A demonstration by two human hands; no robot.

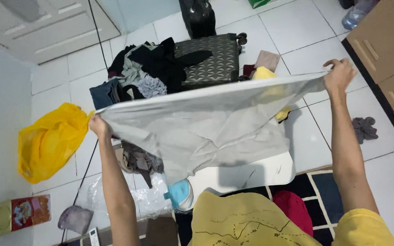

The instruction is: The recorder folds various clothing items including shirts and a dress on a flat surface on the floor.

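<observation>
Across the middle of the frame, two hands hold a grey cloth (206, 123) spread wide.

At the left edge lies a yellow plastic bag (49, 141) on the floor; the left hand (99, 125) is closed on the left corner of the cloth, the right hand (339, 75) pinches the right corner higher up, and behind the cloth a patterned suitcase (210, 59) lies among a pile of clothes (142, 73).

Counts, head view: two hands (99, 125) (339, 75) are showing, both gripping one grey garment (197, 127). One yellow plastic bag (49, 141) is lying on the floor. One patterned suitcase (210, 59) and one black suitcase (199, 17) are standing beyond. One heap of clothes (137, 75) is lying there; its pieces cannot be counted. One tin box (19, 215) is lying on the floor.
</observation>
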